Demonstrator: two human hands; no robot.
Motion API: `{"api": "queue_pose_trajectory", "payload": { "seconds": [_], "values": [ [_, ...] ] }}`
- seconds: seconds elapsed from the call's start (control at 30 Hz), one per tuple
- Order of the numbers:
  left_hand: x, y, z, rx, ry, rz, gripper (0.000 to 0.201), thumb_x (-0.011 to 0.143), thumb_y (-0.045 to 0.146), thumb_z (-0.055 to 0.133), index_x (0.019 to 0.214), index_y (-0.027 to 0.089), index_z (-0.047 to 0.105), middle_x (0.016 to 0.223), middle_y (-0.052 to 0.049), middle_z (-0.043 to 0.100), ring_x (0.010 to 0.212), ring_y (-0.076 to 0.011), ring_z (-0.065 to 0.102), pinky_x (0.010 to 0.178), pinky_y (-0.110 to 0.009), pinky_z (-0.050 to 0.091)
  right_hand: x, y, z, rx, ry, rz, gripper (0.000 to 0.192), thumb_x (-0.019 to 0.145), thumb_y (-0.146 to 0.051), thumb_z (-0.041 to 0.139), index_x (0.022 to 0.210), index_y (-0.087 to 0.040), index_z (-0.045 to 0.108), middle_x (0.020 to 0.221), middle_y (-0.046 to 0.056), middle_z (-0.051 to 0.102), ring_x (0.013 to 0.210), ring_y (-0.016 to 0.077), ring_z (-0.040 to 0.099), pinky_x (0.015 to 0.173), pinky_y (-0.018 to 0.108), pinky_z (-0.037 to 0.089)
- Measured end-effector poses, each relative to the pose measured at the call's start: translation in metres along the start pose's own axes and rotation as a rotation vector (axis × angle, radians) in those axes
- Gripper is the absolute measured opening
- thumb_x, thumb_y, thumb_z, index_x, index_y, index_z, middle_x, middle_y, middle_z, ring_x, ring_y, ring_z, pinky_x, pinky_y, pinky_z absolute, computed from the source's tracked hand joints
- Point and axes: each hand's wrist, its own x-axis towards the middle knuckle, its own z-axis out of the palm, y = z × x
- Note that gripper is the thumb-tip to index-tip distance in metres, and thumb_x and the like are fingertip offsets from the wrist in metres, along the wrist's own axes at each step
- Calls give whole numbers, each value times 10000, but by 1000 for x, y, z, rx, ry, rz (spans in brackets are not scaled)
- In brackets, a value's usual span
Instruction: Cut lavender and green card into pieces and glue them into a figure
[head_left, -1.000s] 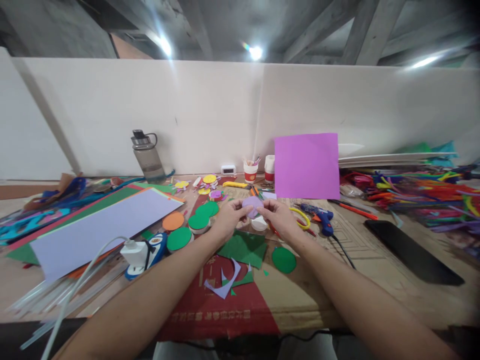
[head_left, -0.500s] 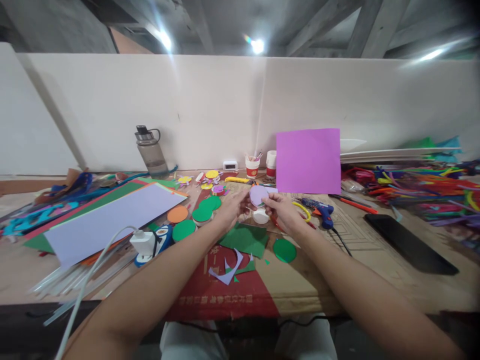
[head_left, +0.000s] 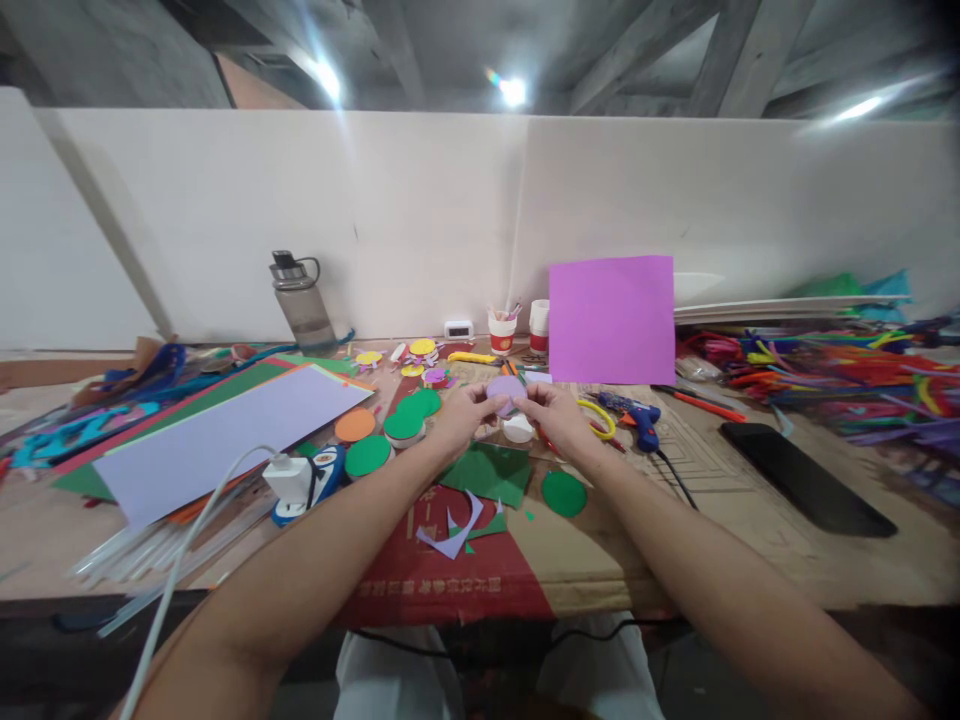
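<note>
Both hands pinch one lilac paper disc (head_left: 504, 391) above mid-tabletop (head_left: 750, 540), toward the far edge: left hand (head_left: 459, 420) grip closed on its left rim, right hand (head_left: 559, 418) grip closed on its right rim. Disc is round, no long axis, face tilted toward camera. White roll (head_left: 517, 429) just below it, green disc (head_left: 564, 493) nearer.

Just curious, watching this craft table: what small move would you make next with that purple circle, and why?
Probably lower the purple circle to the table: both the left hand and right hand pinch it in mid-air, above the white roll.
</note>
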Motion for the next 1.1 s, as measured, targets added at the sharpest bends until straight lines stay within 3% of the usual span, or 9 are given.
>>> {"api": "queue_pose_trajectory", "payload": {
  "seconds": [0.43, 0.63, 0.77, 0.9, 0.97, 1.1],
  "values": [
    [3, -2, -2, 3, -4, -60, 466, 531, 471, 859, 716, 106, 636, 569, 0, 609, 461, -61, 485, 451, -191, 368, 1, 2, -1, 37, -56, 24, 387, 610, -507, 746, 651, -192, 525, 543, -60, 468, 500, 81, 376, 498, 238, 288],
    [1, 1, -3, -88, -34, -119, 457, 564, 471, 851, 748, 109, 642, 598, -10, 617, 444, -55, 483, 410, -171, 343, 4, 9, -2, 123, -147, -16, 384, 669, -538, 723, 734, -182, 594, 549, -54, 503, 493, 84, 410, 507, 234, 315],
    [1, 1, -5, -110, 64, -144, 337, 699, 387, 775, 840, 113, 639, 661, -37, 649, 498, -80, 555, 463, -180, 426, 8, 14, -5, 103, -11, -5, 357, 632, -502, 745, 661, -183, 588, 520, -48, 498, 479, 89, 410, 495, 241, 311],
    [0, 2, -4, -27, 208, -61, 223, 820, 320, 619, 936, 129, 615, 722, -33, 652, 571, -108, 599, 494, -193, 441, 12, 17, -13, 109, 163, 15, 331, 630, -475, 725, 648, -201, 541, 504, -60, 472, 464, 88, 390, 474, 237, 289],
    [-3, 4, 0, 106, 158, 3, 200, 839, 317, 570, 894, 131, 617, 702, -14, 624, 541, -102, 566, 483, -200, 416, 13, 15, -16, 125, 209, 32, 332, 632, -485, 707, 667, -209, 524, 491, -65, 462, 449, 90, 381, 458, 237, 275],
    [-20, 9, 12, 550, -131, 201, 174, 838, 293, 554, 855, 148, 649, 715, -8, 632, 615, -125, 568, 586, -231, 435, 13, 9, -17, 150, 249, 48, 342, 596, -476, 713, 706, -208, 532, 488, -70, 471, 446, 90, 389, 448, 235, 276]
  ]
}}
